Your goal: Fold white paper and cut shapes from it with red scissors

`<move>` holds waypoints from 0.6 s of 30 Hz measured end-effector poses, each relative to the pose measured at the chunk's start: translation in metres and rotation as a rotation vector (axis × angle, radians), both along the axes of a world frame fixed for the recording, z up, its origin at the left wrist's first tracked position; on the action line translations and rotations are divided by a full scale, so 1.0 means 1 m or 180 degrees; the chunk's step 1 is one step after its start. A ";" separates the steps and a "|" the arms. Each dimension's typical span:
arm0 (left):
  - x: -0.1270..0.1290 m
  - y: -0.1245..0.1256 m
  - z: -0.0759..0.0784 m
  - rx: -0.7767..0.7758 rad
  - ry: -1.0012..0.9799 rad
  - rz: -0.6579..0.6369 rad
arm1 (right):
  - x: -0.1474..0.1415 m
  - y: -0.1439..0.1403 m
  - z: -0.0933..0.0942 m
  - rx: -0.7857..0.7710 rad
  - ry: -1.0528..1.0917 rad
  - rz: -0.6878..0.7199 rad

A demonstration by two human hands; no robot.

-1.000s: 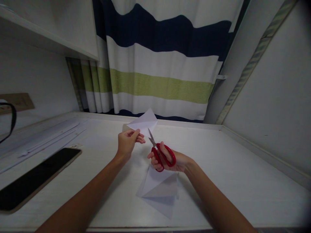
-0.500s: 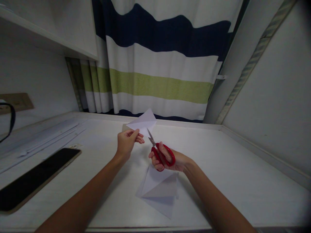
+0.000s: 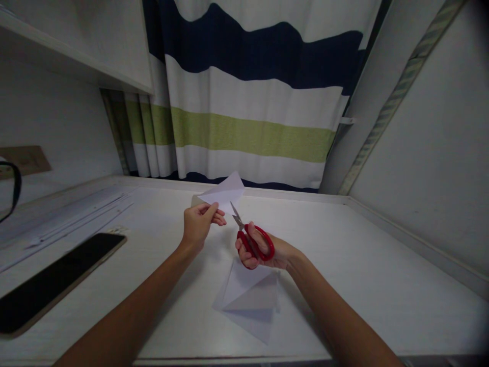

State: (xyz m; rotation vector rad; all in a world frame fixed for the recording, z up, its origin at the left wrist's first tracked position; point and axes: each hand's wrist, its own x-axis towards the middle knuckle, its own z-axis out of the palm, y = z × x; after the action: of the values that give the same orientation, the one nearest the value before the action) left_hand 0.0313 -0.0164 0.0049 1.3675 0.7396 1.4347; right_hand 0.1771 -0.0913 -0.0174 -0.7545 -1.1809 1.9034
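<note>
My left hand (image 3: 201, 220) pinches a folded sheet of white paper (image 3: 226, 192) between thumb and fingers, raised above the desk. Red-handled scissors (image 3: 254, 243) sit in my right hand (image 3: 272, 251), with fingers through the loops. Their blades are slightly parted and point up toward the lower right edge of the held paper; I cannot tell whether they touch it. Below my right hand, more folded white paper (image 3: 250, 298) lies on the desk in overlapping layers, its top partly covered by the hand.
A black phone (image 3: 57, 280) lies on the left of the white desk (image 3: 382, 285). Behind it are flat white sheets (image 3: 87, 219). A black loop (image 3: 16, 188) shows at the left edge. The striped curtain (image 3: 252, 137) hangs behind the desk's raised back edge.
Almost nothing differs. The view has shifted very slightly, while both hands, the scissors and the held paper keep nearly the same pose.
</note>
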 end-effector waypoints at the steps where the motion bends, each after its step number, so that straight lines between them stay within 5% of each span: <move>1: 0.000 0.000 0.000 0.0000 0.0009 0.0004 | 0.000 0.000 0.000 0.0013 -0.0002 0.0003; 18: 0.000 0.002 -0.001 0.0021 0.0073 -0.0006 | -0.001 -0.001 0.005 0.0116 -0.0207 0.0012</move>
State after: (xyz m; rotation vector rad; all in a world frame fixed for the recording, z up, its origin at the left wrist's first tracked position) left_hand 0.0314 -0.0143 0.0043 1.3915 0.7490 1.4234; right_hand 0.1759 -0.0919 -0.0120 -0.8002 -1.2543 1.8680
